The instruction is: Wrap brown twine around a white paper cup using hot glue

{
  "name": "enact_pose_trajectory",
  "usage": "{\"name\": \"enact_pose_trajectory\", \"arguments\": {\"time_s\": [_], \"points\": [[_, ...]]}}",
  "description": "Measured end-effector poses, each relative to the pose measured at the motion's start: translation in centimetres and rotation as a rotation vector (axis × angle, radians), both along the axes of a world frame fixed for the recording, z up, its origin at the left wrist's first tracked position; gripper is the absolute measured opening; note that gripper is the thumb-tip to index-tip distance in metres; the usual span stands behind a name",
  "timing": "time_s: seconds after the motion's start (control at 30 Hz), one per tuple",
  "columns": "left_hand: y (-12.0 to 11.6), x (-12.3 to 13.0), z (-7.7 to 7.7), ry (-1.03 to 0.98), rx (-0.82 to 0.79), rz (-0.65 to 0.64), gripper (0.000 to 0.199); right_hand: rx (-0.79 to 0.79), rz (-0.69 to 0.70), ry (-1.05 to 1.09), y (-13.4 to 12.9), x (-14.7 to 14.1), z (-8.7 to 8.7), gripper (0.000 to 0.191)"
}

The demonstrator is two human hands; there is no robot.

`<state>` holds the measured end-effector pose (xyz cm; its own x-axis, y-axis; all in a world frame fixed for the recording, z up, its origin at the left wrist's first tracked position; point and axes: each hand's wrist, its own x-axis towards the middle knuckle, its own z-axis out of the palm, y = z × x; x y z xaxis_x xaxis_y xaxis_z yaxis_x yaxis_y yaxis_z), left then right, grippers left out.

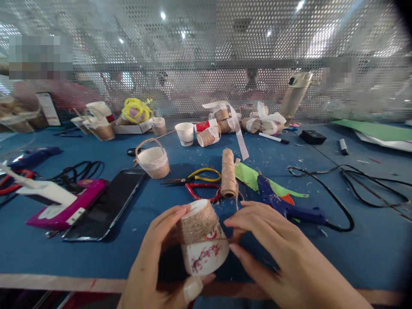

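A paper cup [207, 255] with a red blossom print is tilted, its base up, near the table's front edge. Brown twine [198, 223] is wound around the half of the cup nearest its base. My left hand [164, 257] is closed around the cup's left side, thumb below it. At the cup's right side, my right hand [273, 249] pinches a strand of twine that crosses the printed wall. Just behind the cup stands a twine spool [228, 174], with a loose strand running down toward my right hand.
Yellow-and-red-handled scissors [193, 180] lie behind the cup. A blue glue gun [289, 208] with a black cable is at right. A phone [107, 204] and a magenta device [71, 206] lie left. A twine-handled cup [153, 161] and a white cup [185, 134] stand farther back.
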<state>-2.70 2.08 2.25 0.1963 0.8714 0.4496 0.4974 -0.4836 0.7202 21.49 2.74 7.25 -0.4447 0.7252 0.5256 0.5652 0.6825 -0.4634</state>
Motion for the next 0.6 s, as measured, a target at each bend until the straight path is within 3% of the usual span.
{"name": "enact_pose_trajectory", "arguments": {"time_s": [0.07, 0.23, 0.43, 0.6], "points": [[0.0, 0.1, -0.2, 0.023, -0.007, 0.007, 0.074, -0.050, 0.043, 0.019, 0.3, 0.2, 0.1, 0.010], [0.2, 0.4, -0.5, 0.082, 0.045, 0.050, 0.073, -0.105, 0.101, 0.114, 0.1, 0.6, 1.0, 0.014], [0.2, 0.1, -0.5, 0.194, 0.143, 0.046, 0.075, -0.098, 0.038, 0.214, 0.1, 0.4, 1.3, 0.014], [-0.1, 0.2, -0.2, 0.094, 0.100, 0.066, 0.071, -0.081, -0.022, 0.209, 0.2, 0.1, 1.1, 0.016]]}}
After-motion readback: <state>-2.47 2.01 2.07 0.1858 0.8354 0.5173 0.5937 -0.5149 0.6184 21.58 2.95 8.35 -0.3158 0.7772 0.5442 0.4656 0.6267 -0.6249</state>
